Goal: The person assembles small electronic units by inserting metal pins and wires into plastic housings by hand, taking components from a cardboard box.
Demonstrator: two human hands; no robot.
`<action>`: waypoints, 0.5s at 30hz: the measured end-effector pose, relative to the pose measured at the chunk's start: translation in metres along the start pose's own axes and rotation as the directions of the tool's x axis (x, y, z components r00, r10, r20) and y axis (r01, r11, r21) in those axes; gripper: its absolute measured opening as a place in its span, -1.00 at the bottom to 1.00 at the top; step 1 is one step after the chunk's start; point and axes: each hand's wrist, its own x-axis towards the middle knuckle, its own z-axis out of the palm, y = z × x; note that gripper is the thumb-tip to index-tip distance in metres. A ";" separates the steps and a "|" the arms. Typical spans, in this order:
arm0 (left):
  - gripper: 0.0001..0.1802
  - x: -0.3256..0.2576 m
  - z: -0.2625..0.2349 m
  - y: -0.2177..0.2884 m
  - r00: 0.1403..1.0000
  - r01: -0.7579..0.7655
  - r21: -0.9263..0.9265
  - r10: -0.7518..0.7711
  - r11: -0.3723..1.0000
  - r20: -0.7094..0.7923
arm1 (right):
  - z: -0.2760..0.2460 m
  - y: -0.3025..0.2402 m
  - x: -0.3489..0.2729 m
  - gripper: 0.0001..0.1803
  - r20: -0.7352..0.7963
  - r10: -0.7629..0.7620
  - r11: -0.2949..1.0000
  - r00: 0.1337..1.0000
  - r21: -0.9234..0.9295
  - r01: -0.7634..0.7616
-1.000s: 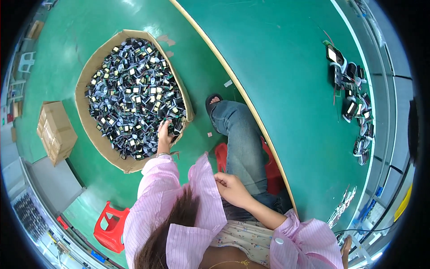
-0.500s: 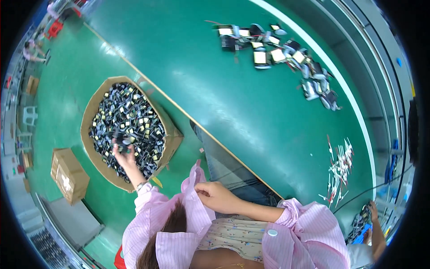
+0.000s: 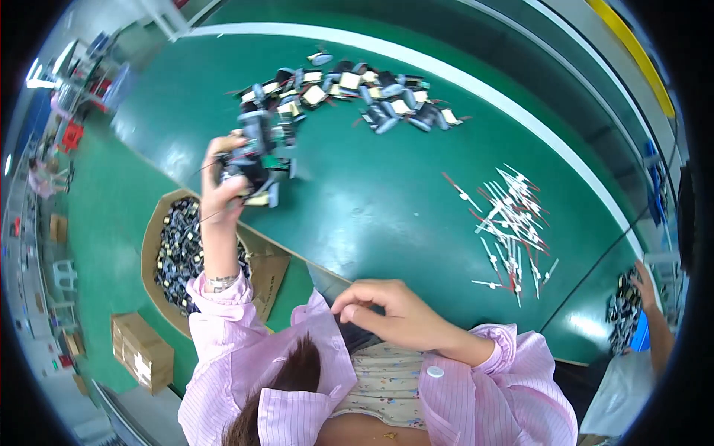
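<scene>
My left hand (image 3: pixel 223 178) is raised over the far-left part of the green table (image 3: pixel 349 223). Its fingers close round a cluster of small black and grey electronic parts (image 3: pixel 256 167) with cream pads and a bit of green; motion blurs them. Just beyond lies a row of similar parts (image 3: pixel 349 80), some with thin wires. My right hand (image 3: pixel 394 312) hovers at the near table edge beside my shirt front. Its fingers are loosely curled, with a gap between thumb and forefinger and nothing visible in them.
A large cardboard box (image 3: pixel 152 256) full of such parts stands left of the table, below its edge. Thin white and red sticks (image 3: pixel 513 215) lie in a pile on the right. At the far right, another person's arm (image 3: pixel 658 312) reaches to more black parts (image 3: pixel 623 308). A taped carton (image 3: pixel 141 353) sits on the floor.
My left hand has come up out of the cardboard box with parts and moved over the table. The view has swung toward the left, and my right hand's fingers have loosened.
</scene>
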 end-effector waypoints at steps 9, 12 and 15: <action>-0.18 0.047 0.123 -0.029 0.930 -0.360 0.906 0.015 0.224 0.366 | -0.126 -0.004 -0.097 -0.87 -0.816 -0.412 0.798 0.405 -0.538 -0.272; 0.17 0.044 0.135 -0.035 0.921 -0.390 0.921 -0.015 0.014 0.390 | -0.183 0.007 -0.125 -0.82 -0.804 -0.499 0.624 0.324 -0.593 -0.509; 0.28 0.043 0.150 -0.024 0.922 -0.357 0.931 -0.189 -0.072 0.339 | -0.222 0.015 -0.144 -0.62 -0.787 -0.445 0.462 0.428 -0.611 -0.643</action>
